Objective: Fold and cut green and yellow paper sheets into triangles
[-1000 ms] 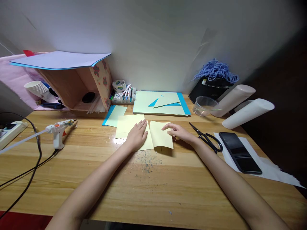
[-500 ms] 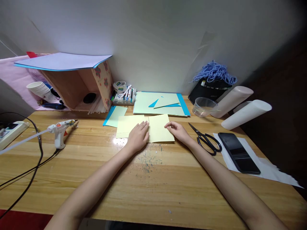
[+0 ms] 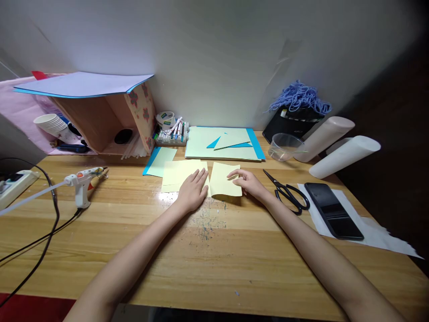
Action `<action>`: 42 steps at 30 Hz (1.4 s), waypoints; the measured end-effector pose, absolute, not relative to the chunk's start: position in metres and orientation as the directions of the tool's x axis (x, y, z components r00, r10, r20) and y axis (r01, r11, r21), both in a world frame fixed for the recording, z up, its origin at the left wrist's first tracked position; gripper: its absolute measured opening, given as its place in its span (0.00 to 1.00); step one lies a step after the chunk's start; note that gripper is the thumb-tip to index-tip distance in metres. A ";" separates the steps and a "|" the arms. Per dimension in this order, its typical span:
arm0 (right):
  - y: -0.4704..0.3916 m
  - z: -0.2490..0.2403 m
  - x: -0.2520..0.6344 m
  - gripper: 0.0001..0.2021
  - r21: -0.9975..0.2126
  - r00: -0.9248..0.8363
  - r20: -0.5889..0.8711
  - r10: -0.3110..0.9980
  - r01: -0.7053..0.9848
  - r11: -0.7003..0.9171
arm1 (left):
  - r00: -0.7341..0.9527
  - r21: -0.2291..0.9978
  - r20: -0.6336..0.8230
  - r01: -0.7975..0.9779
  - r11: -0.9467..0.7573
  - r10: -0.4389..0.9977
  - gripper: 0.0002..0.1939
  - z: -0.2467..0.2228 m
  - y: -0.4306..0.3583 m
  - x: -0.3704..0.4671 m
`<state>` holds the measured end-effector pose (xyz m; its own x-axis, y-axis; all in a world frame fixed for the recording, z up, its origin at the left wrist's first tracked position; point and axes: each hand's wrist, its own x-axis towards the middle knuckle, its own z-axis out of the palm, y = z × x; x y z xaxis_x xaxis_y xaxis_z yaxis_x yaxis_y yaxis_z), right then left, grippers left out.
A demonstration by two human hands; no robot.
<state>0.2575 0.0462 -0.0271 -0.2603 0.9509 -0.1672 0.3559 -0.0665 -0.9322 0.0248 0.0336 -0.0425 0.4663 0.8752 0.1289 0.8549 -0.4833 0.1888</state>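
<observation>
My left hand point(image 3: 193, 190) lies flat with its fingers stretched, pressing on pale yellow paper point(image 3: 172, 174). To its right stands the raised, curved flap of a yellow sheet point(image 3: 221, 181). My right hand point(image 3: 250, 183) has that flap's right edge between thumb and fingers. The edge is lifted off the table, casting a shadow below. Whether the flap and the left part are one folded sheet I cannot tell for sure. A smaller green and blue card point(image 3: 162, 162) lies just behind the yellow paper. Black-handled scissors point(image 3: 288, 194) rest right of my right hand.
Green and blue sheets point(image 3: 217, 154) lie against the wall, markers point(image 3: 172, 134) beside them. A pink box point(image 3: 144, 114) and a glue gun point(image 3: 82, 183) with its cable are at left. A phone point(image 3: 333, 210), clear bowl point(image 3: 284, 150) and white rolls point(image 3: 345, 156) are at right.
My right hand has bent the flap's right edge up and slightly leftward, so the sheet now curves off the table. My left hand stays pressed in place.
</observation>
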 end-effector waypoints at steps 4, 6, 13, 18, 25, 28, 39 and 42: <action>0.047 -0.022 0.261 0.13 -0.928 -0.338 -0.078 0.938 0.368 0.056 | 0.465 0.191 0.120 0.856 -0.480 0.877 0.26 -0.042 0.033 0.025; 0.048 -0.021 0.264 0.13 -0.914 -0.405 -0.046 0.913 0.387 0.125 | 0.460 0.194 0.114 0.859 -0.474 0.880 0.26 -0.042 0.032 0.025; 0.052 -0.019 0.273 0.12 -0.937 -0.565 -0.183 0.804 0.349 0.031 | 0.462 0.193 0.105 0.859 -0.474 0.881 0.26 -0.045 0.033 0.025; 0.053 -0.016 0.275 0.13 -0.933 -0.616 -0.097 0.782 0.330 0.145 | 0.457 0.191 0.085 0.865 -0.465 0.885 0.27 -0.043 0.033 0.026; 0.055 -0.020 0.281 0.11 -0.940 -0.674 -0.141 0.725 0.322 0.116 | 0.453 0.197 0.079 0.866 -0.459 0.888 0.27 -0.044 0.034 0.026; 0.056 -0.021 0.284 0.11 -0.938 -0.682 -0.140 0.718 0.323 0.124 | 0.454 0.199 0.088 0.864 -0.462 0.887 0.27 -0.045 0.034 0.026; 0.058 -0.026 0.290 0.11 -0.967 -0.643 -0.045 0.765 0.219 0.127 | 0.438 0.260 0.173 0.844 -0.469 0.882 0.25 -0.043 0.032 0.025; 0.056 -0.023 0.285 0.11 -0.962 -0.636 -0.047 0.770 0.236 0.136 | 0.266 0.298 0.239 0.895 -0.331 0.934 0.24 -0.043 0.033 0.023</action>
<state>0.2848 0.0565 -0.0229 -0.6358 0.7704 -0.0468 0.2359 0.1363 -0.9622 0.0233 0.0326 -0.0426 0.2660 0.9339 0.2390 0.8952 -0.3312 0.2982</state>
